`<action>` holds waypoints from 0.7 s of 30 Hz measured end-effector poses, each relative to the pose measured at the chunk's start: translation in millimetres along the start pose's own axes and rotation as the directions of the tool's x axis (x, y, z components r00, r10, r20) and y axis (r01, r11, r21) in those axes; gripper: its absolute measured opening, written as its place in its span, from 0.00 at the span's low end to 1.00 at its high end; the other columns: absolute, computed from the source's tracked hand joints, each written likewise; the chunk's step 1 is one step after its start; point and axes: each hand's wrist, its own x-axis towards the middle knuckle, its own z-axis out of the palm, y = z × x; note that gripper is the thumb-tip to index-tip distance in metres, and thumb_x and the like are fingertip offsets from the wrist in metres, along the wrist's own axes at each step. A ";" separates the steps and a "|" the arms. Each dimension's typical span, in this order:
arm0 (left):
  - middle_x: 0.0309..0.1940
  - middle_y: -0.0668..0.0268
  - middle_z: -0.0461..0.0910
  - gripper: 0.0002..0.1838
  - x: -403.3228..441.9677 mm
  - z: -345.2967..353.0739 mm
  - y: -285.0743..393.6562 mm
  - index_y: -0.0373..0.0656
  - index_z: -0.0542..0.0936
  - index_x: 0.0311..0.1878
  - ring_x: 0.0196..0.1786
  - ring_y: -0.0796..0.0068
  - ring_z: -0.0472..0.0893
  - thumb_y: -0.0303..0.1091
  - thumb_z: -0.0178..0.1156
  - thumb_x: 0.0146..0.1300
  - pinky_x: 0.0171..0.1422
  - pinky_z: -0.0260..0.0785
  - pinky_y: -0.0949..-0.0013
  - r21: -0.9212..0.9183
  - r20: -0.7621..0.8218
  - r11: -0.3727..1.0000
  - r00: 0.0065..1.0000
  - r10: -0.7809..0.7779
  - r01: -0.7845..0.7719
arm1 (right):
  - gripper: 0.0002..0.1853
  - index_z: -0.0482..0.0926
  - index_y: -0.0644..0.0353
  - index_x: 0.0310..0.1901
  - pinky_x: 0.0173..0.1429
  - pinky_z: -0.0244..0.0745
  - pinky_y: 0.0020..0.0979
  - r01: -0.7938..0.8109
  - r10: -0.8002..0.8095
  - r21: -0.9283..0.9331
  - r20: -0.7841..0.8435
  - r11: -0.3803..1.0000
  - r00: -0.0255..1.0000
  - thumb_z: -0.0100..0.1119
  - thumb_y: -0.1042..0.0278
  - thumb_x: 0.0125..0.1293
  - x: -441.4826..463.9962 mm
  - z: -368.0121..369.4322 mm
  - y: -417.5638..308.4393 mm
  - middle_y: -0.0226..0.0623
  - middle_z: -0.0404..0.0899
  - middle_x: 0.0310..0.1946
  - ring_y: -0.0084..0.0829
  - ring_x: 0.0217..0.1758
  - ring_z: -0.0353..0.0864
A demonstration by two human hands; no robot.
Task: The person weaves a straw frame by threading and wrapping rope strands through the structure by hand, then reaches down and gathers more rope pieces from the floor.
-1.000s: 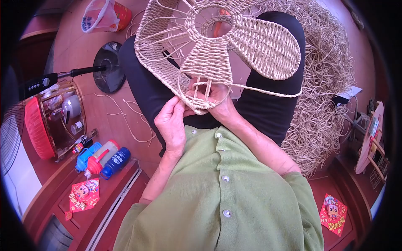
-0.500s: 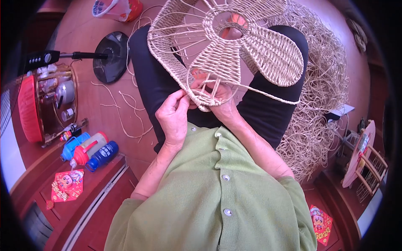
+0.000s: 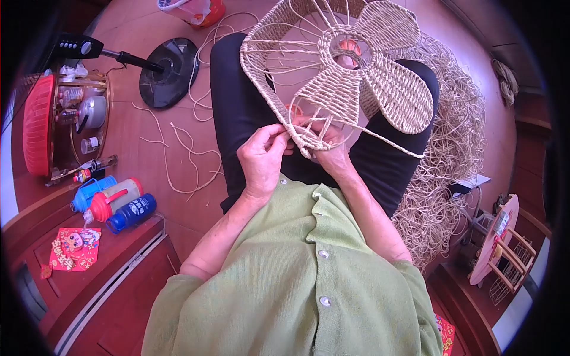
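A woven straw piece (image 3: pixel 343 83) with a round ring at its centre, petal-shaped panels and a curved side band rests across my lap. My left hand (image 3: pixel 261 155) pinches the lower edge of the band between thumb and fingers. My right hand (image 3: pixel 332 148) is closed around the lower edge from beneath, its fingers partly hidden behind the cords. A loose cord (image 3: pixel 389 141) runs from the lower panel to the right, over my knee. Bare spoke cords (image 3: pixel 285 52) stretch between the ring and the band at the upper left.
A big heap of cord (image 3: pixel 457 142) lies at the right. On the left are a black round stand base (image 3: pixel 169 73), a red-rimmed rack (image 3: pixel 39 126), a blue bottle (image 3: pixel 132 213) and a red-and-white jug (image 3: pixel 119 199). A lined bin (image 3: pixel 199 10) stands at the top.
The view has shifted, so the woven piece and both hands appear further right. Both hands keep their hold on the lower edge.
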 end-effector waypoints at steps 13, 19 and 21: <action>0.31 0.65 0.86 0.05 2.2 0.6 0.1 0.32 0.84 0.45 0.30 0.81 0.85 0.23 0.62 0.69 0.33 0.80 0.76 -0.011 0.017 0.999 0.999 -0.032 0.032 | 0.11 0.85 0.60 0.51 0.48 0.78 0.21 0.097 -0.093 0.049 -0.078 0.994 0.993 0.68 0.70 0.68 7.0 -1.4 19.3 0.32 0.83 0.51 0.19 0.47 0.82; 0.31 0.65 0.86 0.05 1.3 1.9 -0.6 0.32 0.84 0.44 0.30 0.81 0.85 0.23 0.63 0.69 0.32 0.80 0.76 -0.021 0.003 0.999 1.000 -0.031 0.031 | 0.12 0.84 0.62 0.51 0.52 0.79 0.23 0.146 -0.147 -0.021 -0.027 0.989 0.989 0.68 0.73 0.68 8.0 -7.7 19.9 0.40 0.82 0.56 0.24 0.52 0.83; 0.31 0.65 0.86 0.05 1.3 2.4 -2.3 0.32 0.84 0.44 0.30 0.81 0.85 0.23 0.63 0.69 0.32 0.80 0.76 -0.025 -0.006 1.000 1.000 -0.014 0.013 | 0.11 0.84 0.62 0.51 0.53 0.79 0.23 0.166 -0.166 -0.038 0.003 0.985 0.986 0.67 0.73 0.68 9.9 -10.6 20.6 0.41 0.82 0.57 0.25 0.53 0.83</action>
